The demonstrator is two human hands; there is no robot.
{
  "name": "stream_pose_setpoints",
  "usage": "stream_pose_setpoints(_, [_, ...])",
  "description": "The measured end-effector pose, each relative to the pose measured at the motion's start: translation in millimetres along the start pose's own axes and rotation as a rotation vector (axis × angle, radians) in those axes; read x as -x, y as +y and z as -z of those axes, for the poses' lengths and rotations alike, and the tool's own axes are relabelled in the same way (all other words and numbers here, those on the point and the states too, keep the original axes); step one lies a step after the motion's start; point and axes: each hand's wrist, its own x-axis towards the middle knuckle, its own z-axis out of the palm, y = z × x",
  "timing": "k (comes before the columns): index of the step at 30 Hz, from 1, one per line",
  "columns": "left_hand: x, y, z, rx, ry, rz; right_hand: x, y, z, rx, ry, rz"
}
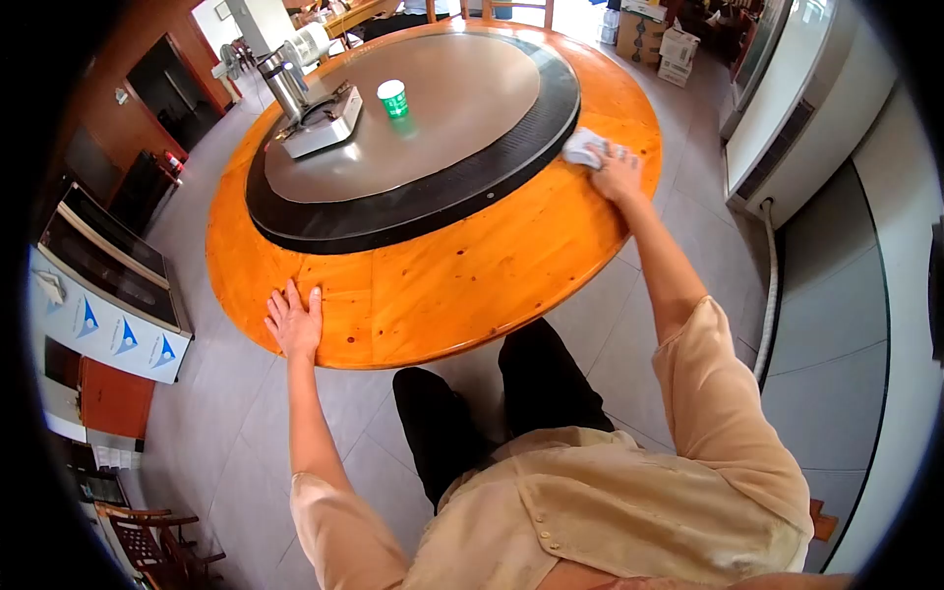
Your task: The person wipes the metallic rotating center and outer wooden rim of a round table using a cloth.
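Note:
My left hand (294,320) lies flat on the near left part of the round wooden table (433,295), fingers spread. Over at the table's right side, my right hand (616,173) is closed on a white cloth (585,147), which rests on the wood beside the black rim (393,221) of the round centre plate. On that plate (462,108) a green and white paper cup (392,98) stands upright. To its left is a silver portable stove (329,123), with a steel flask (283,84) upright next to it.
A display fridge (118,256) stands on the left, and a wooden chair (157,546) at lower left. Cardboard boxes (644,34) are stacked at the back right. A white pipe (771,285) runs down the right wall. Grey floor tiles (236,433) surround the table.

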Motion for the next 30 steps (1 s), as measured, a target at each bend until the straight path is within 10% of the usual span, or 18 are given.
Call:
stream_pose_setpoints(14, [2.9,-1.6,-0.6,0.058,0.021,-0.007,258.0,-248.6,73.6,-0.441,0.026,1.115])
stream_pose_setpoints(23, [4.5,2.0,4.3,0.034,-0.014,0.003,152.0,-45.9,51.6,-0.732,0.204,0.694])
stream_pose_setpoints(30, [6.1,3.9,6.2,0.082,-0.005,0.020,34.1,24.1,-6.0,-0.068,0.157,0.249])
